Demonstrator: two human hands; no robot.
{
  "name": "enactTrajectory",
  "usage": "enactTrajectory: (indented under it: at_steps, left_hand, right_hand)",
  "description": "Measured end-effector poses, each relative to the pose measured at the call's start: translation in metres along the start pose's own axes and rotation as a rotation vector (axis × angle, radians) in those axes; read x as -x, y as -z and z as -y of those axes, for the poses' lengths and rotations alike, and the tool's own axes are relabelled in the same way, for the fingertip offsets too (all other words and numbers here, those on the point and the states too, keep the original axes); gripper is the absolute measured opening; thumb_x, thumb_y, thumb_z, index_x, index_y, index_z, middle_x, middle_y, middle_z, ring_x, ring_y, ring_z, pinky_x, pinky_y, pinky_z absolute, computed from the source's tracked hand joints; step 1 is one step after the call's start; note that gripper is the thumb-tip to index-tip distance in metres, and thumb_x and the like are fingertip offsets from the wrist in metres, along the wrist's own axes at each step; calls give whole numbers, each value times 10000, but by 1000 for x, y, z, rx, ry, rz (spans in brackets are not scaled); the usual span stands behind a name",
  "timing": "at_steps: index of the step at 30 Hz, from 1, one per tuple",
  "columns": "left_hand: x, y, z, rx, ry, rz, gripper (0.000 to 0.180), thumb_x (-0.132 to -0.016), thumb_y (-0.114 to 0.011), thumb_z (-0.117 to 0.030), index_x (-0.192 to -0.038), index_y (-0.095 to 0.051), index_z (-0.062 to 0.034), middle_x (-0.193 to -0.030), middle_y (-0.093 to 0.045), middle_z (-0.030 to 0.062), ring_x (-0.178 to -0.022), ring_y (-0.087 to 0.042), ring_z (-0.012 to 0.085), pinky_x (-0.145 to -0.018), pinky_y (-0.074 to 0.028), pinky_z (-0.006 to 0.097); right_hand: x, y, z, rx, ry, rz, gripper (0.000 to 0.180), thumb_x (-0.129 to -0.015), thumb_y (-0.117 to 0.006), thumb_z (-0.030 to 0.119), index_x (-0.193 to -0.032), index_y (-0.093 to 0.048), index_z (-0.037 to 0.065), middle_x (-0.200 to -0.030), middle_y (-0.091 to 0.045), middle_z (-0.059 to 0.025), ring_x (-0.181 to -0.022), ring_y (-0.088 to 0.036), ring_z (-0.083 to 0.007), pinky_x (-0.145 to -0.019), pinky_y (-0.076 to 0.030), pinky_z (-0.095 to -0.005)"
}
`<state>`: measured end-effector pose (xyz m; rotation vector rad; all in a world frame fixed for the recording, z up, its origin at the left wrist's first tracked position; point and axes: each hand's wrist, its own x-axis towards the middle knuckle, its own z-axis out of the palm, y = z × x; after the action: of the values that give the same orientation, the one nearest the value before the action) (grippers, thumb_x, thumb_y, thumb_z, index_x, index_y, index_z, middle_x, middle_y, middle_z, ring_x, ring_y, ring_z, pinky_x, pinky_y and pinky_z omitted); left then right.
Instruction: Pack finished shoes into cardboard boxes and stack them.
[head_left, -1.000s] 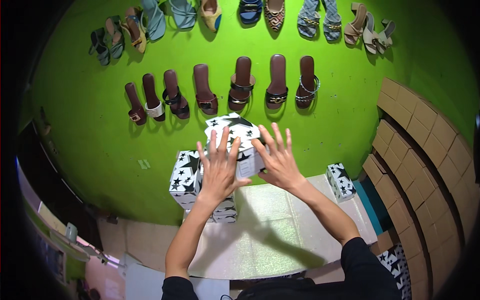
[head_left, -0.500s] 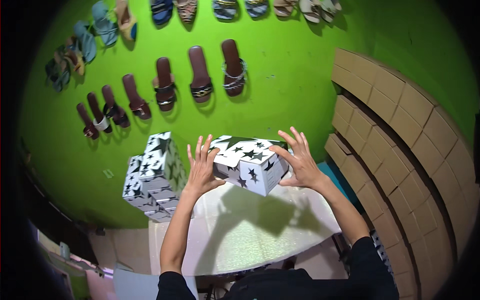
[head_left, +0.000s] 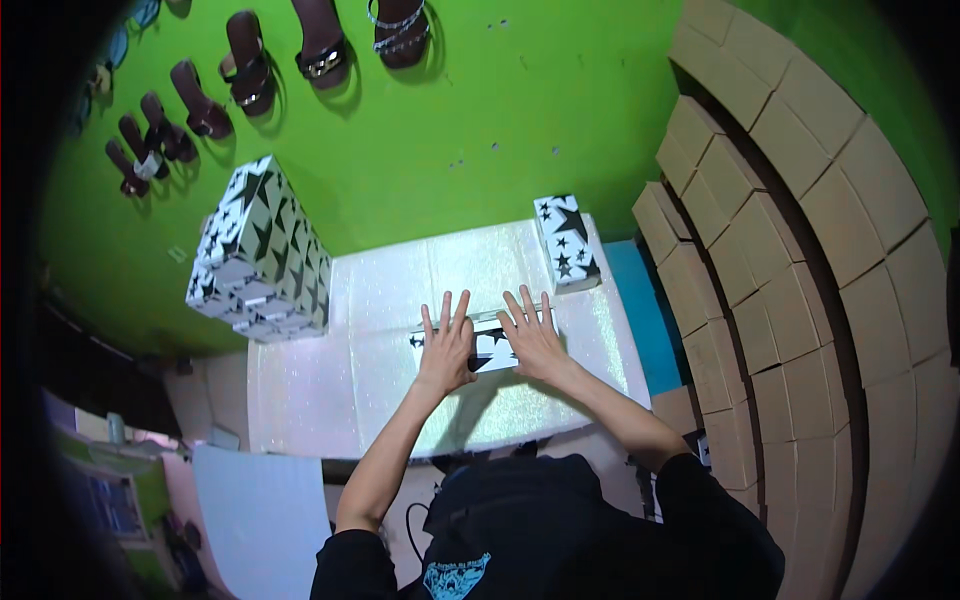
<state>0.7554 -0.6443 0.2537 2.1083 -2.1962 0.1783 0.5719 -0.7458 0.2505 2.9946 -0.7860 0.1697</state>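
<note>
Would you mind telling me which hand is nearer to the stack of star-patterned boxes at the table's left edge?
The left hand. It lies flat on the star-patterned box mid-table, right of the stack. The right hand lies on the same box, farther right.

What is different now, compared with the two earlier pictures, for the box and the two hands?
The white cardboard box with black stars, held up in the air between both palms half a second ago, now lies on the glittery white table. The left hand and the right hand have come down and press flat on top of it. The stack of star boxes on the left stays in place.
</note>
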Motion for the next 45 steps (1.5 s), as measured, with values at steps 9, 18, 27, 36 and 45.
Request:
enactTrajectory:
  at_steps: [9, 18, 27, 36, 45]
  left_hand:
    - [97, -104, -35, 100, 58, 11, 709, -821, -737, -455, -1302, -516, 16, -1608, -239, 193, -1497, -174, 414, -1138, -110, 716]
    - [140, -107, -49, 198, -73, -66, 344, -892, -663, -300, -1122, -677, -46, -1550, -390, 96, -1443, -323, 360, -1116, -165, 730]
    - [55, -43, 11, 198, 190, -269, 673, -816, -780, -349, -1377, -510, -91, -1538, -360, 161, -1437, -294, 397, -1131, -139, 702]
    - [97, -83, 7, 188, 190, -121, 612, -864, -716, -309, -1376, -498, -53, -1525, -329, 211, -1449, -242, 427, -1133, -111, 708]
    - [126, -122, 9, 113, 256, 120, 543, -844, -706, -288, -1314, -550, -66, -1514, -332, 204, -1459, -199, 448, -1129, -118, 733]
  right_hand:
    - [85, -125, 49, -50, 30, -103, 537, -910, -524, 121, -1435, -427, 68, -1566, -304, -219, -1462, -267, -438, -1121, -189, -705]
    - [144, -119, 81, -305, -20, -166, 865, -756, -807, 452, -1435, -424, 79, -1582, -260, -213, -1479, -205, -424, -1122, -165, -714]
    - [126, -91, 88, -225, -86, -270, 593, -863, -719, 363, -1341, -526, 69, -1463, -443, -168, -1394, -359, -383, -1115, -198, -696]
    - [60, -123, 76, -196, -200, -6, 642, -966, -541, 439, -1463, -426, 48, -1449, -476, -161, -1412, -331, -400, -1128, -143, -706]
    - [79, -121, 54, -188, -216, 25, 644, -788, -601, 44, -1412, -442, 55, -1507, -358, -188, -1440, -264, -439, -1138, -134, -706]
